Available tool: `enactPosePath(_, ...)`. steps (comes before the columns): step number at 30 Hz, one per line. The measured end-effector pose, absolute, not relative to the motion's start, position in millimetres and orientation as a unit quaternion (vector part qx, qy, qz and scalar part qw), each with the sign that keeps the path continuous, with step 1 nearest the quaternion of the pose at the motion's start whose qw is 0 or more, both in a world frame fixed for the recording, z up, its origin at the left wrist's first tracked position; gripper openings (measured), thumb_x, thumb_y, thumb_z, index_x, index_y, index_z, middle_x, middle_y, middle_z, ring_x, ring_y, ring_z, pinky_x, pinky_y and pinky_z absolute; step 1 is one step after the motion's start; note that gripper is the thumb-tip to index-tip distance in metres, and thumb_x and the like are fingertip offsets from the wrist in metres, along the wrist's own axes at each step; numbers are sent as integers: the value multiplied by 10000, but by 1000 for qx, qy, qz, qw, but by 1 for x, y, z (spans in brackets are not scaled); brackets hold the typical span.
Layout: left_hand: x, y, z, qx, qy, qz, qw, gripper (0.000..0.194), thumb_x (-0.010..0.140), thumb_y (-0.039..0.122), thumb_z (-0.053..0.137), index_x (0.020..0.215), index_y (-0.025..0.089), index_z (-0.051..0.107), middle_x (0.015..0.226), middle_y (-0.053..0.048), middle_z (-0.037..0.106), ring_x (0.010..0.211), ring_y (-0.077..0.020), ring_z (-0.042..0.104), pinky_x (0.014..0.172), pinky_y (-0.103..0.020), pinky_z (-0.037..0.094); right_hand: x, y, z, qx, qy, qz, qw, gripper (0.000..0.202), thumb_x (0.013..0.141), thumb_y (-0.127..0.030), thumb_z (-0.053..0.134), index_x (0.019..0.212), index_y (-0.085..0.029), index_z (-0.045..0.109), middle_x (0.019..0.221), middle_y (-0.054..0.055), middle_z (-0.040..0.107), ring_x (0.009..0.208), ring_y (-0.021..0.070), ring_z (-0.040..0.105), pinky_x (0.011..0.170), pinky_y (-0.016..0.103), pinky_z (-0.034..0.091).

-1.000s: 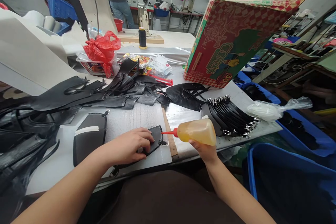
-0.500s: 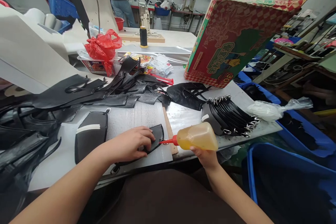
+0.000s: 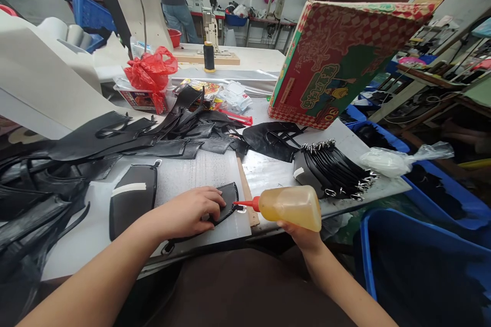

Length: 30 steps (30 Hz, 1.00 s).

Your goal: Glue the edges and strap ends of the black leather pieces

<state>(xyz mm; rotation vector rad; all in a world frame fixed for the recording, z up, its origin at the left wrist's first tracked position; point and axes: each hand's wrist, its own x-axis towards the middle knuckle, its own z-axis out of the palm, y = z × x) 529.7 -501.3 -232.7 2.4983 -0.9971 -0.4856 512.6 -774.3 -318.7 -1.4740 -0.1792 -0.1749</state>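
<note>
My right hand (image 3: 303, 235) is closed round a translucent squeeze bottle (image 3: 292, 208) of yellow liquid, probably glue, tilted on its side. Its red nozzle (image 3: 250, 204) points left, and the tip meets the right edge of a black leather piece (image 3: 230, 195), close to a small metal ring (image 3: 241, 209). With bent fingers and thumb, my left hand (image 3: 197, 209) holds that piece down on a white foam sheet (image 3: 176, 173) and hides much of it. Left of it lies another black leather panel (image 3: 132, 214) with a strip of white tape and a ring at its corner.
Black leather straps and pieces (image 3: 107, 138) are heaped at left and behind. A bundle of black straps with metal clasps (image 3: 333, 168) lies at right, before a tall red carton (image 3: 345, 61). Blue bins (image 3: 425, 265) stand beside the table. A sewing machine (image 3: 130, 5) is behind.
The bottle's body has dropped slightly and leans more, while the nozzle tip has risen a little along the leather edge. My left hand has stayed in place.
</note>
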Motion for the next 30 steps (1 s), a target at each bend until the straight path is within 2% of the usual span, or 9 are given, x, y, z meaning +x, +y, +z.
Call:
enactPosePath(5,527,-500,-229,899,-348,-186,190,134,724,141,599,771,238,678,1153,7,655,1187,-232,507,1042,-375,370,518,-772,-325,-670,-90,-109,729,487,557,-346,837,976,-227,619,929,45,684,849,251,658,747,399,571)
enactPosePath(12,524,-499,-221,908,-323,-220,154,397,616,17,486,878,240,685,1239,30,611,1295,-255,389,1046,-419,376,542,-765,-318,-664,-114,-137,726,534,525,-334,848,976,-223,585,929,46,667,850,252,653,774,399,560)
enactPosePath(16,522,-499,-219,907,-320,-228,151,409,647,12,477,916,240,685,1264,26,593,1303,-245,382,1042,-405,392,547,-756,-312,-671,-133,-175,708,651,478,-282,872,1047,-264,556,1011,25,639,932,252,627,863,399,518)
enactPosePath(18,521,-497,-219,905,-326,-223,158,393,698,25,469,938,248,686,1236,20,614,1286,-233,411,1031,-391,405,547,-753,-313,-648,-99,-189,731,643,466,-280,877,1031,-252,570,1003,31,648,930,256,624,862,412,515)
enactPosePath(21,523,-493,-216,902,-335,-197,187,347,793,86,451,994,256,679,1191,1,645,1240,-212,469,1007,-364,429,549,-757,-315,-578,-10,-218,787,498,599,-407,805,1007,-217,592,956,47,663,860,237,639,751,392,552)
enactPosePath(24,526,-488,-207,908,-316,-143,234,300,852,183,439,1041,252,662,1205,-24,636,1211,-202,499,995,-346,435,549,-779,-308,-463,56,-203,861,415,702,-542,689,957,-222,618,847,27,671,655,175,635,549,298,560)
enactPosePath(27,531,-485,-193,934,-242,-65,257,297,871,318,441,1072,246,648,1218,-37,627,1169,-213,538,985,-346,437,541,-811,-294,-358,99,-167,913,479,606,-596,739,902,-230,650,730,-2,652,487,115,553,410,213,512)
enactPosePath(30,533,-480,-185,966,-117,-5,230,351,857,414,441,1099,254,639,1224,-34,623,1118,-226,577,948,-342,462,528,-838,-281,-306,140,-171,926,634,441,-551,841,951,-225,656,765,-7,655,456,71,505,387,161,490)
